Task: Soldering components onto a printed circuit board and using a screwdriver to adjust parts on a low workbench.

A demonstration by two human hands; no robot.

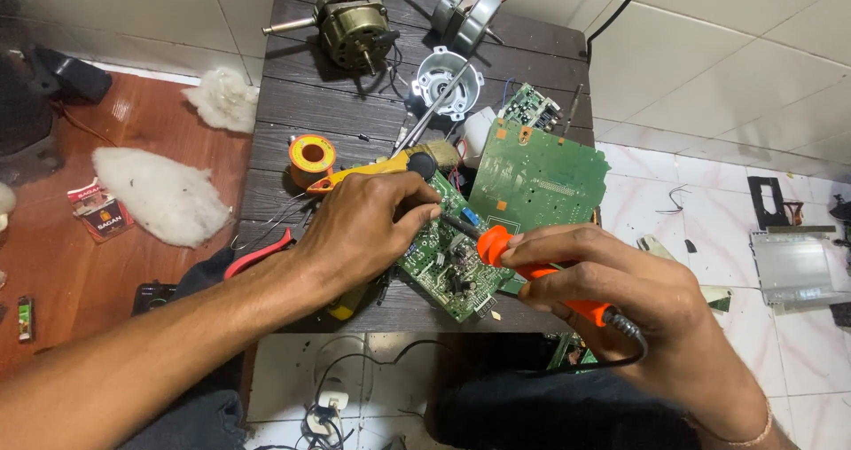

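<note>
Head view: the right hand (620, 281) grips an orange soldering iron (532, 268), its tip down on a small green board (443, 259) at the front of the dark table (292, 104). The left hand (368, 228) rests on that board's upper edge, fingers pinched; what they hold cannot be told. Just behind lie a yellow desoldering pump (381, 168) and one solder reel (312, 157). Three green boards show, two motors (355, 24) at the back, and one red pliers (259, 252) under the left wrist.

Dark slatted table (292, 104), two fan motors (355, 24), solder spool (312, 156), green circuit boards (536, 180), red-handled pliers (259, 253)
</note>
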